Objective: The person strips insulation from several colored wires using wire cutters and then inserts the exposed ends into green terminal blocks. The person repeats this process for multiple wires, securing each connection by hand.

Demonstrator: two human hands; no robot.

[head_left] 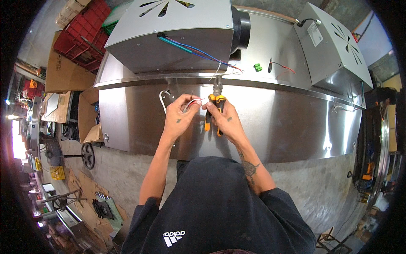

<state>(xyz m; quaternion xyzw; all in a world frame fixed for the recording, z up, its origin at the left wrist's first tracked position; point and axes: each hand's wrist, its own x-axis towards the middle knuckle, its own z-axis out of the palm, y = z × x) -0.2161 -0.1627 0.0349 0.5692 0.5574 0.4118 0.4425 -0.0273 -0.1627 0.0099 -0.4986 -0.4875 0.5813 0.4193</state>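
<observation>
In my left hand (181, 113) is the end of a white cable (163, 101), pinched between thumb and fingers, with thin red and dark wires showing at its tip. The cable rises from a hole in the shiny metal panel (262, 122). My right hand (227, 118) is closed round a pair of pliers (217, 97) with black and yellow handles, jaws pointing away from me. Both hands are close together over the panel. Just beyond the jaws, blue and red wires (198, 53) hang from a grey metal box (169, 40), bound with a white tie.
A second grey box (334, 46) stands at the far right. Between the boxes lie a small green terminal block (258, 67) and a dark part with a red wire (270, 65). Cardboard boxes (69, 70) and a red crate (83, 36) are at the left.
</observation>
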